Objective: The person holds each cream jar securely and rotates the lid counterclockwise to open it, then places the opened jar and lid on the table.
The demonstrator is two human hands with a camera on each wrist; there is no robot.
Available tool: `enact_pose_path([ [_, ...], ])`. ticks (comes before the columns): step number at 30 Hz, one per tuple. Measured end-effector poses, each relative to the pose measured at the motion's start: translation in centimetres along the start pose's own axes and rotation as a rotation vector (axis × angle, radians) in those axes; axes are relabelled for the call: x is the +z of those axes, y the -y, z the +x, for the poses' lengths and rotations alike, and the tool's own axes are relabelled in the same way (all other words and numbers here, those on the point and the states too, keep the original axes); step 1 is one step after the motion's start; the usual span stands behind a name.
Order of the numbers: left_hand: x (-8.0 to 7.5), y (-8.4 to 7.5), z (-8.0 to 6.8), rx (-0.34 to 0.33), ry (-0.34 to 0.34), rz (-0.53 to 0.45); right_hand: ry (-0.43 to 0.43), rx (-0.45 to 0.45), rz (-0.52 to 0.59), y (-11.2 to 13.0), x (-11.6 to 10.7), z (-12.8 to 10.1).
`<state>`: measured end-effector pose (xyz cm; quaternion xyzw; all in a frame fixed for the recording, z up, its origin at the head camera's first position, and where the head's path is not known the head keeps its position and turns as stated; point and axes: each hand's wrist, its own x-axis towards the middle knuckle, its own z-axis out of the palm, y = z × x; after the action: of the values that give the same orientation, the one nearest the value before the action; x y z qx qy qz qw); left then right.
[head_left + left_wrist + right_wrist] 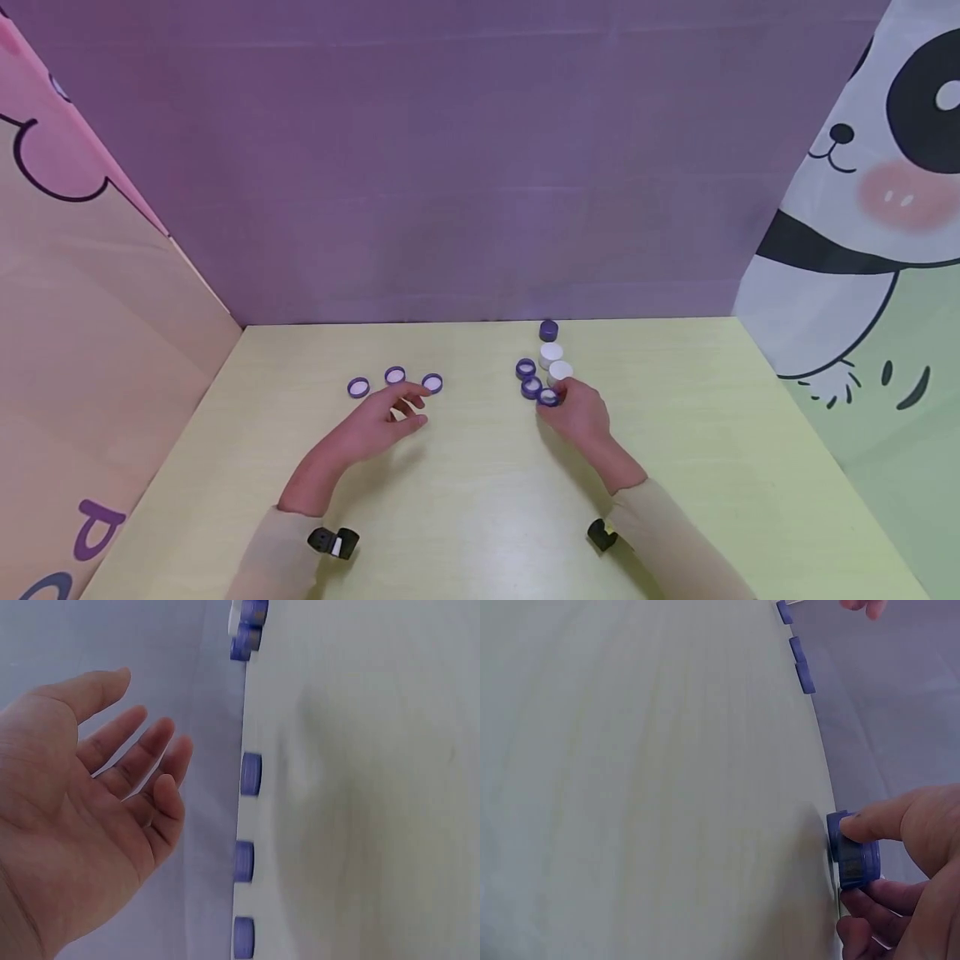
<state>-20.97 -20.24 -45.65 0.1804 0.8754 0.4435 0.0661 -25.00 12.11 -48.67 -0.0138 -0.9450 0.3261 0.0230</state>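
1. Purple round piece, pale-centred (pixel 548 397): held at the near end of the right-hand cluster, just beside its neighbour; whether it touches the worktop (pixel 480 517) cannot be told.
2. Right hand (pixel 581 412): grip closed to the width of the held piece, thumb on one side, fingers on the other.
3. Purple-rimmed pair (pixel 531 387): two round, pale-centred pieces, one behind the other, left of the white pieces.
4. White round pieces (pixel 551 355): two, one behind the other; the nearer is just beyond the right hand.
5. Dark purple piece (pixel 548 331): one, solid-topped, at the far end of the cluster, near the worktop's back edge.
6. Left hand (pixel 386 421): grip loosely open, fingers softly bent, holding nothing; raised over the worktop.
7. Purple-rimmed trio (pixel 358 387): three round, pale-centred pieces, spaced apart beyond the left hand, the middle one set slightly farther back.
8. Black wrist devices (pixel 333 542): two, one at each pale sleeve (pixel 678 542).
9. Purple backdrop (pixel 472 167): upright behind the worktop; panda print (pixel 870 192) to its right.
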Motion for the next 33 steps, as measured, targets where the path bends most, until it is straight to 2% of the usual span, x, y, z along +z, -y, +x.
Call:
enact_pose_path([
  [5, 1.1, -0.4, -0.2, 0.009, 0.038, -0.05, 0.0, -0.003, -0.015, -0.1, 0.3, 0.3],
  [14, 2.4, -0.9, -0.4, 0.006, 0.085, -0.058, 0.01, -0.016, -0.046, 0.1, 0.1, 0.3],
  [18, 2.7, -1.3, -0.7, 0.008, 0.105, -0.053, 0.058, -0.034, -0.061, 0.2, -1.1, -0.3],
  [21, 2.8, -1.5, -0.2, 0.021, 0.111, -0.043, 0.096, -0.058, -0.075, 0.1, -3.1, -0.1],
  [27, 3.1, -2.3, 0.9, 0.051, 0.121, -0.052, 0.135, -0.137, -0.103, -0.5, -7.3, 2.2],
  [30, 3.5, -2.5, 0.8, 0.038, 0.137, -0.057, 0.173, -0.147, -0.072, -0.9, -8.0, 3.9],
  [33, 4.0, -2.6, 0.3, 0.01, 0.152, -0.062, 0.207, -0.127, -0.042, -1.3, -7.7, 5.7],
])
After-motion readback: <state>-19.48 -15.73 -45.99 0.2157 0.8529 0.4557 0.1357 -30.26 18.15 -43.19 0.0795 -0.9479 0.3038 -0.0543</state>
